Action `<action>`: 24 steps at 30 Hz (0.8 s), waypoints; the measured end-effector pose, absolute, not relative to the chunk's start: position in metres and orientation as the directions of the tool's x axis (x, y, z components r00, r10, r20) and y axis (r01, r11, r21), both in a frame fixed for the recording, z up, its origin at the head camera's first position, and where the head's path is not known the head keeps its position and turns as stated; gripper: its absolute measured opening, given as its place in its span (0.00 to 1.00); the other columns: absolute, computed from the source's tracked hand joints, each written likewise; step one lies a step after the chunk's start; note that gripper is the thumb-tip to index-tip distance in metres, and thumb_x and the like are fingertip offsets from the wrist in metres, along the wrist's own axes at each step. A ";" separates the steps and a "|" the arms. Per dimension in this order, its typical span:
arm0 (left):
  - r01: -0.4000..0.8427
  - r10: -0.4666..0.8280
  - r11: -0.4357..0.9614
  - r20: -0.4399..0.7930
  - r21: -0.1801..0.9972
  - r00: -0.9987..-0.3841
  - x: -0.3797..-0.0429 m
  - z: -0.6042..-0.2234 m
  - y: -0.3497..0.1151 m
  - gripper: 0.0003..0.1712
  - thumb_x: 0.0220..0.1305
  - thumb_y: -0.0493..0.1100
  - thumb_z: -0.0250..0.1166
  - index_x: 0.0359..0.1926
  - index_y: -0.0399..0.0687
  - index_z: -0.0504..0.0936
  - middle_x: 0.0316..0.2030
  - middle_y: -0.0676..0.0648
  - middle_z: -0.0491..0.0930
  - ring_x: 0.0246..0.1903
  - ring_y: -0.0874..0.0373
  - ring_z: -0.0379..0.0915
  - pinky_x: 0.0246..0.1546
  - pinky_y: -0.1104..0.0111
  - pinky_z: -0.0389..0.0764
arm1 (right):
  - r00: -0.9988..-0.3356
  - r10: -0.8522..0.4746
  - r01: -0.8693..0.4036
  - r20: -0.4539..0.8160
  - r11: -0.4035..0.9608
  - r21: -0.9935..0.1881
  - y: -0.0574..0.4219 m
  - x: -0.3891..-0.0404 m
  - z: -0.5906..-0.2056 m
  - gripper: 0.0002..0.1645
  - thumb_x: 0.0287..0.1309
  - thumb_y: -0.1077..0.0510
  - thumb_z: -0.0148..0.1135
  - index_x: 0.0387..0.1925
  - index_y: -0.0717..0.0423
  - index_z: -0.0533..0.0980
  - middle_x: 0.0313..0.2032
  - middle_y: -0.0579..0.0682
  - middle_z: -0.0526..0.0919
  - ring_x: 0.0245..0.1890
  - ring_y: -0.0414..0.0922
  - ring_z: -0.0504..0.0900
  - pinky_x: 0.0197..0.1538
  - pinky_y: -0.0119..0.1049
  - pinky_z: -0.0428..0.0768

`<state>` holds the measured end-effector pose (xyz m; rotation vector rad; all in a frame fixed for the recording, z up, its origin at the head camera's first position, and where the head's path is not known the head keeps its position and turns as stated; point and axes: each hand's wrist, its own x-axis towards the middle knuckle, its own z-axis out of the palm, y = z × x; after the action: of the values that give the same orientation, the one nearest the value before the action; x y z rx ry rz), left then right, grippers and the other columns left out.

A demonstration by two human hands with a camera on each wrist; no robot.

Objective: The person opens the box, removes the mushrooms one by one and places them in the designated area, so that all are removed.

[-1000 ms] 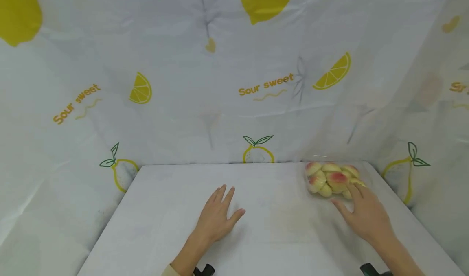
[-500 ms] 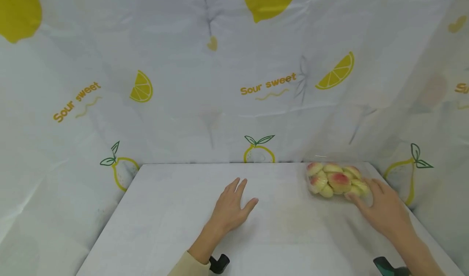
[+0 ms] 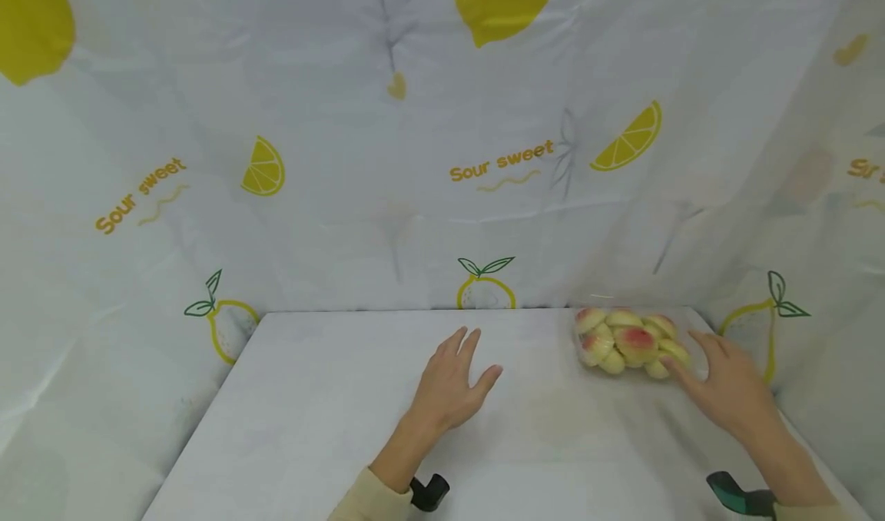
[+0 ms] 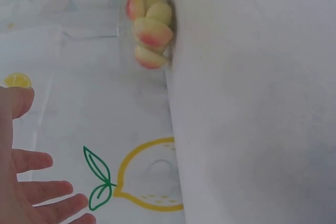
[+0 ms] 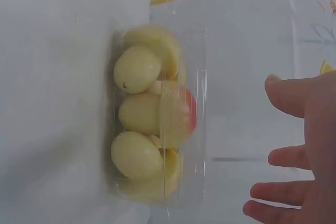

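Observation:
A clear plastic box (image 5: 195,182) full of pale yellow, red-blushed fruits (image 3: 634,341), peach-like in look, sits at the back right of the white table. My right hand (image 3: 737,389) hovers by the box's front right corner, thumb and fingers spread and nothing in it. In the right wrist view its fingers (image 5: 283,192) stand apart from the box's near wall. My left hand (image 3: 448,392) is held over the middle of the table, fingers extended, thumb out to the right, holding nothing. The left wrist view shows its fingers (image 4: 52,190) spread, away from the box.
The white table (image 3: 311,398) ends at a back edge close behind the box. A white curtain (image 3: 346,160) printed with lemons and words surrounds the table at the back and sides. Black devices (image 3: 430,493) are strapped at both wrists.
My right hand has shifted right, from over the box's front right part to beside its corner. My left hand has moved right and forward. The box stays in place.

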<state>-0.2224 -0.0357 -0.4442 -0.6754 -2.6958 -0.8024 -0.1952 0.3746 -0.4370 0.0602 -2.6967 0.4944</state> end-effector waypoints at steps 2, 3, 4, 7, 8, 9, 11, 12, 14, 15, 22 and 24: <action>0.494 0.364 0.743 0.347 0.451 -0.864 -0.224 -0.443 -0.031 0.42 0.75 0.67 0.48 0.76 0.44 0.63 0.73 0.38 0.63 0.71 0.41 0.62 0.69 0.47 0.68 | -0.922 0.030 -0.113 0.385 0.933 -0.342 0.377 -0.196 -0.437 0.44 0.68 0.40 0.61 0.62 0.77 0.66 0.56 0.84 0.67 0.54 0.80 0.65 0.53 0.77 0.66; 0.492 0.365 0.745 0.342 0.451 -0.866 -0.225 -0.443 -0.029 0.42 0.75 0.67 0.48 0.76 0.45 0.63 0.73 0.38 0.63 0.71 0.42 0.61 0.69 0.47 0.68 | -0.924 0.031 -0.112 0.381 0.932 -0.345 0.379 -0.197 -0.437 0.44 0.68 0.40 0.61 0.62 0.77 0.66 0.56 0.84 0.67 0.54 0.80 0.66 0.53 0.78 0.66; 0.490 0.365 0.746 0.337 0.452 -0.868 -0.226 -0.442 -0.027 0.42 0.75 0.67 0.48 0.76 0.45 0.63 0.73 0.39 0.63 0.71 0.42 0.61 0.69 0.47 0.68 | -0.925 0.033 -0.110 0.378 0.931 -0.349 0.380 -0.198 -0.436 0.44 0.68 0.40 0.61 0.62 0.77 0.66 0.56 0.84 0.66 0.54 0.80 0.66 0.52 0.78 0.66; 0.490 0.363 0.741 0.340 0.460 -0.868 -0.230 -0.443 -0.020 0.41 0.75 0.67 0.48 0.76 0.46 0.63 0.73 0.39 0.63 0.71 0.42 0.62 0.69 0.47 0.68 | -0.929 0.028 -0.117 0.370 0.924 -0.363 0.382 -0.200 -0.435 0.44 0.68 0.41 0.62 0.62 0.78 0.65 0.57 0.85 0.66 0.54 0.81 0.65 0.52 0.78 0.66; 0.492 0.362 0.736 0.343 0.465 -0.867 -0.232 -0.443 -0.018 0.41 0.75 0.67 0.47 0.76 0.45 0.63 0.73 0.39 0.63 0.71 0.42 0.62 0.69 0.47 0.68 | -0.932 0.028 -0.116 0.362 0.923 -0.368 0.383 -0.200 -0.434 0.44 0.69 0.41 0.61 0.63 0.78 0.65 0.57 0.85 0.66 0.54 0.81 0.65 0.53 0.78 0.66; 0.491 0.361 0.732 0.343 0.471 -0.867 -0.234 -0.444 -0.017 0.41 0.75 0.67 0.47 0.76 0.46 0.63 0.73 0.40 0.63 0.71 0.43 0.62 0.69 0.48 0.68 | -0.934 0.026 -0.116 0.357 0.921 -0.372 0.383 -0.201 -0.434 0.45 0.69 0.41 0.61 0.63 0.78 0.65 0.57 0.85 0.66 0.55 0.81 0.65 0.53 0.78 0.66; 0.492 0.359 0.719 0.344 0.491 -0.868 -0.237 -0.444 -0.013 0.41 0.75 0.66 0.48 0.76 0.45 0.63 0.73 0.40 0.63 0.71 0.43 0.61 0.69 0.47 0.68 | -0.939 0.024 -0.118 0.343 0.915 -0.386 0.385 -0.202 -0.434 0.45 0.69 0.41 0.61 0.64 0.78 0.64 0.58 0.85 0.65 0.55 0.81 0.64 0.53 0.78 0.65; 0.494 0.360 0.711 0.344 0.500 -0.867 -0.238 -0.444 -0.011 0.41 0.75 0.66 0.48 0.76 0.45 0.63 0.73 0.40 0.63 0.71 0.43 0.61 0.70 0.47 0.67 | -0.942 0.026 -0.114 0.335 0.913 -0.391 0.386 -0.203 -0.434 0.45 0.69 0.41 0.61 0.64 0.78 0.64 0.58 0.85 0.64 0.56 0.81 0.63 0.53 0.78 0.65; 0.496 0.363 0.698 0.342 0.517 -0.867 -0.241 -0.444 -0.007 0.41 0.75 0.66 0.48 0.76 0.45 0.62 0.73 0.40 0.63 0.71 0.43 0.61 0.70 0.48 0.67 | -0.948 0.028 -0.108 0.316 0.909 -0.404 0.389 -0.204 -0.435 0.45 0.70 0.41 0.60 0.65 0.79 0.62 0.58 0.86 0.63 0.56 0.81 0.62 0.53 0.78 0.65; 0.494 0.363 0.693 0.339 0.524 -0.868 -0.242 -0.445 -0.005 0.41 0.75 0.66 0.48 0.77 0.45 0.62 0.73 0.40 0.63 0.72 0.43 0.60 0.70 0.48 0.67 | -0.951 0.030 -0.103 0.307 0.907 -0.409 0.390 -0.205 -0.436 0.46 0.70 0.41 0.60 0.65 0.79 0.62 0.58 0.86 0.63 0.56 0.81 0.62 0.53 0.78 0.65; 0.488 0.364 0.666 0.326 0.564 -0.873 -0.246 -0.447 0.007 0.40 0.76 0.65 0.48 0.77 0.47 0.61 0.74 0.40 0.61 0.72 0.44 0.59 0.70 0.48 0.66 | -0.967 0.069 -0.052 0.245 0.888 -0.457 0.398 -0.211 -0.447 0.50 0.69 0.39 0.59 0.68 0.80 0.57 0.60 0.86 0.61 0.58 0.81 0.61 0.53 0.78 0.64; 0.490 0.368 0.657 0.324 0.573 -0.872 -0.247 -0.449 0.012 0.40 0.75 0.66 0.48 0.77 0.47 0.61 0.74 0.40 0.61 0.73 0.44 0.59 0.70 0.47 0.66 | -0.970 0.080 -0.040 0.230 0.880 -0.474 0.400 -0.213 -0.449 0.52 0.69 0.39 0.59 0.68 0.81 0.56 0.60 0.86 0.60 0.58 0.82 0.60 0.53 0.79 0.64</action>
<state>-0.2472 0.0120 -0.4487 -0.7040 -2.6937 -1.0097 -0.2126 0.3999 -0.4493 -0.0307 -2.8066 0.7154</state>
